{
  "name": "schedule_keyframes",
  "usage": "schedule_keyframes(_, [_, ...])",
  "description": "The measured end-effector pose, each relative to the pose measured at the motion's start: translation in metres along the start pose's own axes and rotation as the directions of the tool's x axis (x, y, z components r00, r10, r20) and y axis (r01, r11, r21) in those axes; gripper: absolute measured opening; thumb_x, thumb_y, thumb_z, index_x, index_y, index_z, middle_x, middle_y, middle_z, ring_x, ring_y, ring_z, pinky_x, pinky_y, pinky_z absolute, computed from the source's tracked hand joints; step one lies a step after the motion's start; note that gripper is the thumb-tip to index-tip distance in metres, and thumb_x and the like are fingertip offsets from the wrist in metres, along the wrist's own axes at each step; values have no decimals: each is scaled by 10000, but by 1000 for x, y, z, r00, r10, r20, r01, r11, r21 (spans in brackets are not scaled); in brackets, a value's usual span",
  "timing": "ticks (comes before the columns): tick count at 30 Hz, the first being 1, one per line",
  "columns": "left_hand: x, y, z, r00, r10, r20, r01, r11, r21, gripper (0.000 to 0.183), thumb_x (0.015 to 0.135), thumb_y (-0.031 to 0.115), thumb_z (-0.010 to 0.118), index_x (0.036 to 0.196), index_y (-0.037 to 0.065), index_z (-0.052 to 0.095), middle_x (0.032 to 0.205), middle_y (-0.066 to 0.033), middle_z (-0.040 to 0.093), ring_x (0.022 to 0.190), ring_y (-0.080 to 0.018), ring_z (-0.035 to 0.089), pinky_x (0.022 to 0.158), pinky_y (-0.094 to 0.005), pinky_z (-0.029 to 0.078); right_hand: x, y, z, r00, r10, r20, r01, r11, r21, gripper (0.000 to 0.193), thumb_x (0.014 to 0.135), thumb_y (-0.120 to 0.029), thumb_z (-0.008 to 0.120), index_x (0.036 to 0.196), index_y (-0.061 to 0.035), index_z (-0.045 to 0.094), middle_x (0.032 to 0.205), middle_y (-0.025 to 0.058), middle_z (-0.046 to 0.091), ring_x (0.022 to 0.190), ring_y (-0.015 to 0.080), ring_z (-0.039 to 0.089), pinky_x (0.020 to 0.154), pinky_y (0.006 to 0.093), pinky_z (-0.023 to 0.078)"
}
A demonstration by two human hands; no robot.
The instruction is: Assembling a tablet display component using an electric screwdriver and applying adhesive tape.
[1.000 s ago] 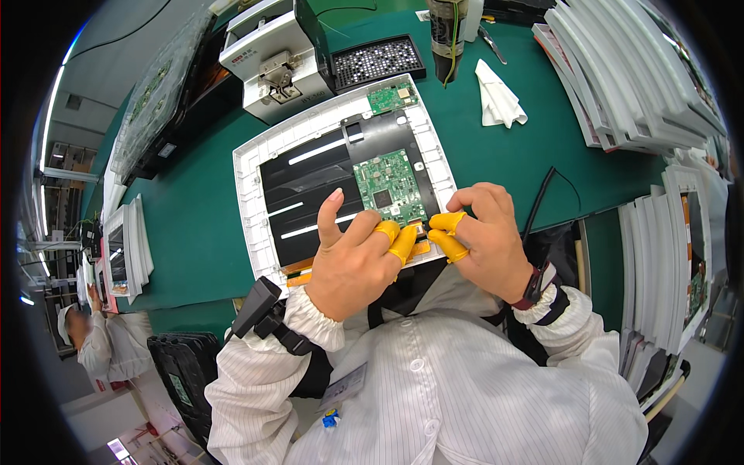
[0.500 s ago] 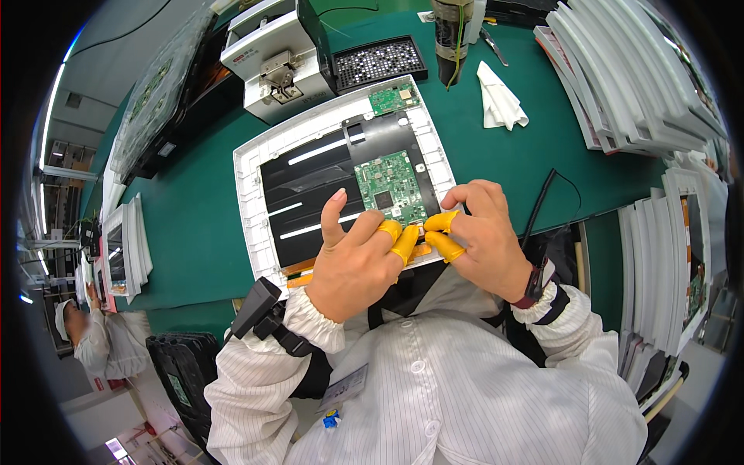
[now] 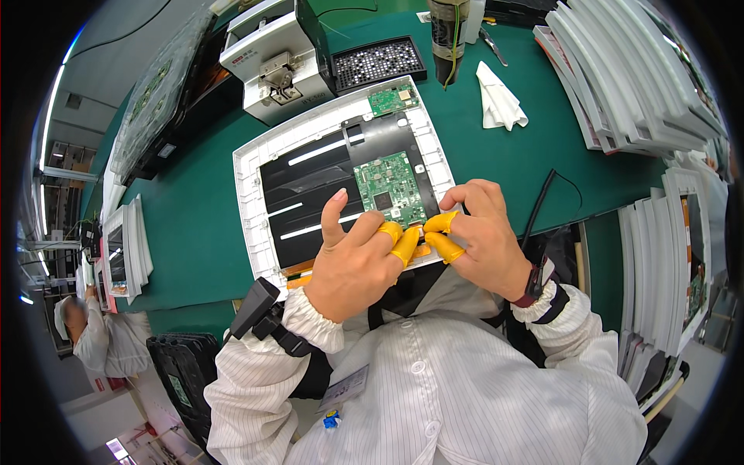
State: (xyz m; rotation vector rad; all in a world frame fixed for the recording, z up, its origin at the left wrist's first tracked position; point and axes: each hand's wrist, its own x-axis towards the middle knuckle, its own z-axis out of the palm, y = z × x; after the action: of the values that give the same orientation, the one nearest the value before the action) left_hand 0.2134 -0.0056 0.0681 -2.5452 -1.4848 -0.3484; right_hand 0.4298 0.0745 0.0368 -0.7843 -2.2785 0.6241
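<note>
A white-framed display panel (image 3: pixel 246 203) with a black back lies on the bench in front of me. A green circuit board (image 3: pixel 397 180) is mounted on it, right of its middle. My left hand (image 3: pixel 358 254) and my right hand (image 3: pixel 482 242) meet at the board's near edge. Both wear yellow finger cots on thumb and forefinger, and these fingers are pinched together, tips almost touching. What they grip is too small and covered to make out. An orange flexible strip (image 3: pixel 421 251) shows just below the fingertips. A smaller green board (image 3: pixel 392 100) sits at the panel's far corner.
Beyond the panel stand a white-and-grey machine (image 3: pixel 283 74) and a black tray (image 3: pixel 380 63) of small screws. A wrapped cylindrical tool (image 3: pixel 447 39), tweezers (image 3: pixel 494 46) and a white cloth (image 3: pixel 500 97) are at the back right. White panels (image 3: pixel 620 85) are stacked at right.
Hardly anything differs: both hands keep their pinch at the board's near edge. The hanging wrapped tool has shifted very slightly left.
</note>
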Motion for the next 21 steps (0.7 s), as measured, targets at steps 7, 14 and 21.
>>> schedule_keyframes(7, [0,-2,8,996,19,-85,-21,1000,-23,55,705,160,734,661,130,747,806,12,644,1011,-176,619,1193,-639,55,0,1,0,1000,-3,3,3,1000,9,124,710,-52,780,775,-37,676,1106,70,586,1106,306,498,939,427,393])
schedule_keyframes(14, [0,-2,7,997,22,-79,-23,1000,-11,62,709,163,733,661,127,748,803,13,642,1011,-175,619,1191,-643,57,0,2,0,1000,-16,4,16,1000,1,144,712,-64,787,745,-43,648,1108,69,585,1099,303,507,938,433,393])
schedule_keyframes(21, [0,-1,6,998,12,-61,-13,1000,-11,71,722,174,733,671,127,747,789,16,629,1002,-175,618,1190,-648,66,0,3,1,1000,-18,-6,18,1000,-7,151,713,-65,785,735,-44,638,1099,70,589,1100,303,507,930,432,395])
